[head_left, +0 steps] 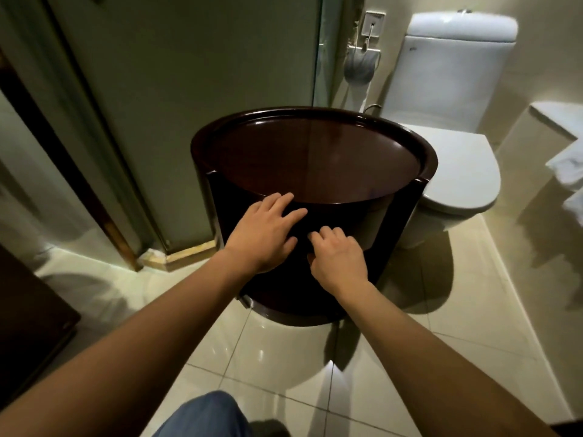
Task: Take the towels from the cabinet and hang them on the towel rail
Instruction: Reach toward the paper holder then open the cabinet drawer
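Observation:
A round dark-brown wooden cabinet (315,159) stands on the tiled floor in front of me, its curved front closed. My left hand (265,231) lies flat on the upper front, fingers spread and straight, just under the top's edge. Beside it, a little lower, my right hand (337,257) touches the front with its fingers curled at the dark seam; what they hook onto is hidden in shadow. White towels (568,171) lie folded at the far right edge. No towel rail is in view.
A white toilet (454,171) with closed lid stands right behind the cabinet. A glass shower door (176,121) is at the left, a toilet-roll holder (362,61) on the back wall. A pale stone ledge (542,127) rises at the right. My knee (208,414) shows below.

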